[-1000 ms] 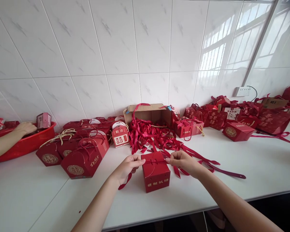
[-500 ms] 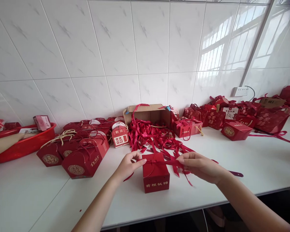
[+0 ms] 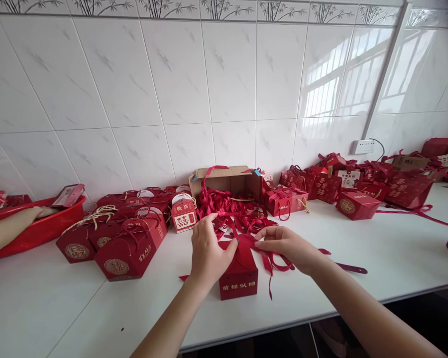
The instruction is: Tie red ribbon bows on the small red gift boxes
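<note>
A small red gift box [image 3: 239, 281] with gold characters stands on the white counter [image 3: 377, 258] in front of me. A red ribbon [image 3: 269, 258] runs across its top and trails off to the right. My left hand [image 3: 209, 253] rests on the box's top left corner, thumb and fingers pinched on the ribbon. My right hand [image 3: 287, 246] pinches the same ribbon just right of the box top. Both hands nearly meet over the box.
A cardboard box [image 3: 227, 179] spilling red ribbons sits behind. Finished red gift boxes [image 3: 130, 246] stand at left, more boxes [image 3: 354, 204] at right. Another person's arm [image 3: 11, 226] lies in a red basin [image 3: 41, 226] at far left. The counter edge runs close below.
My left hand has moved up onto the box top and my right hand has drawn in toward it, bringing the ribbon ends together over the box. The other person's arm lies lower in the basin.
</note>
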`<state>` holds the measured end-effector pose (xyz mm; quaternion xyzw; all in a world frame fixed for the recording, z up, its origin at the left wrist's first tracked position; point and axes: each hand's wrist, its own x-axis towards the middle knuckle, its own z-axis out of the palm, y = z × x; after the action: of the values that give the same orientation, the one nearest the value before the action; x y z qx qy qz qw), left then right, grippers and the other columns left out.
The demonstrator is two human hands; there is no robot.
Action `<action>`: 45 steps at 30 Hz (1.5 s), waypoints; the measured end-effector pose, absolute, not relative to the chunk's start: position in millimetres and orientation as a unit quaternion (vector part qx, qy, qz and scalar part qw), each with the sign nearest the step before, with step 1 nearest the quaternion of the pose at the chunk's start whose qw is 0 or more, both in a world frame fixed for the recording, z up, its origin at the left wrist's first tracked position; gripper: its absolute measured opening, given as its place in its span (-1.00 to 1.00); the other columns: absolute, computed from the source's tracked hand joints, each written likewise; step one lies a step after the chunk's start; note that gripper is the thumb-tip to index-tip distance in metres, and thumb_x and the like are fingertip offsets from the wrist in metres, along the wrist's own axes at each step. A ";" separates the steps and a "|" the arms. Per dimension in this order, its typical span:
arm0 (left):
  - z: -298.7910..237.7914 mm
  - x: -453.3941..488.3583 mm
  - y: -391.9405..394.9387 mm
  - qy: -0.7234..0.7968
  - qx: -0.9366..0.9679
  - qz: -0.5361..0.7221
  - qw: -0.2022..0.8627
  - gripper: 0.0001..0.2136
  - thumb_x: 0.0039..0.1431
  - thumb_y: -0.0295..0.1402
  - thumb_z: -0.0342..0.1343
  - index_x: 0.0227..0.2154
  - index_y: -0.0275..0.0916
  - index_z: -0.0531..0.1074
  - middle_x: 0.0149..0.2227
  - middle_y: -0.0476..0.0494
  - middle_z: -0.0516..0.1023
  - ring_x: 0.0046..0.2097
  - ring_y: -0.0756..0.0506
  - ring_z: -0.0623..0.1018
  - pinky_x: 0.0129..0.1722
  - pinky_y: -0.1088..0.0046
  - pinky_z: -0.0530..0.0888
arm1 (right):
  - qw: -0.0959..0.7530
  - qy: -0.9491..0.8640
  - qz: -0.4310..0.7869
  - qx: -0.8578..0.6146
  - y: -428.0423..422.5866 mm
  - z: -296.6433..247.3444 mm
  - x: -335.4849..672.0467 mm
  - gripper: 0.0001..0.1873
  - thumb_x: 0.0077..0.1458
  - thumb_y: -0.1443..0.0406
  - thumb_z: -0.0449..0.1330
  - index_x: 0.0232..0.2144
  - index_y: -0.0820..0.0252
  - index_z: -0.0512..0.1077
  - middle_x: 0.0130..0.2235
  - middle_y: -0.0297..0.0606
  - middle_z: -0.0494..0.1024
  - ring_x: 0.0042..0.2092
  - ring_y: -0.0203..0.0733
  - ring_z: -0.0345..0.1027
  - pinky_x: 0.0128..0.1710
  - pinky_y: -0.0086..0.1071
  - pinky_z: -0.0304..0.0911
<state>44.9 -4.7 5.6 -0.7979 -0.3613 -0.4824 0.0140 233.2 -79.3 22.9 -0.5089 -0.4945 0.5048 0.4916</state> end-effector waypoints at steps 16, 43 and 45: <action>1.5 16.1 -5.7 -0.357 -0.833 -0.409 -0.105 -0.90 0.06 -0.25 0.14 -0.44 -0.15 0.42 -0.25 -0.14 0.51 -0.10 -0.22 0.42 -0.04 0.23 0.28 | 0.469 -0.590 0.373 -0.542 -51.4 -7.9 200.4 -0.77 -0.09 0.17 0.26 -0.49 0.24 0.51 -0.56 -0.36 0.40 -0.50 -0.32 0.19 -0.49 -0.44 0.09; 4.9 -7.2 0.3 -0.406 -0.616 -0.327 -0.590 -0.61 -0.04 -0.09 0.21 -0.68 -0.24 0.23 -0.65 0.08 0.20 -0.56 0.06 0.19 -0.52 0.52 0.18 | 0.531 -0.594 0.347 -0.495 -40.8 -17.8 180.9 -0.86 -0.02 0.24 0.18 -0.51 0.19 0.35 -0.46 -0.33 0.45 -0.41 -0.28 0.29 -0.42 -0.43 0.21; 17.6 -8.7 -5.4 -0.400 -0.627 -0.326 -0.584 -0.64 -0.03 -0.12 0.22 -0.67 -0.25 0.27 -0.65 0.06 0.24 -0.55 0.06 0.20 -0.50 0.51 0.20 | 0.534 -0.586 0.333 -0.511 -38.5 -19.5 175.7 -0.92 -0.05 0.29 0.18 -0.50 0.18 0.36 -0.45 -0.34 0.47 -0.41 -0.27 0.29 -0.40 -0.42 0.21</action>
<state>-8.7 -5.4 17.6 -0.6269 -0.3996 -0.3256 -0.5842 175.7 -38.5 -19.5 -0.5106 -0.5860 0.3327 0.5341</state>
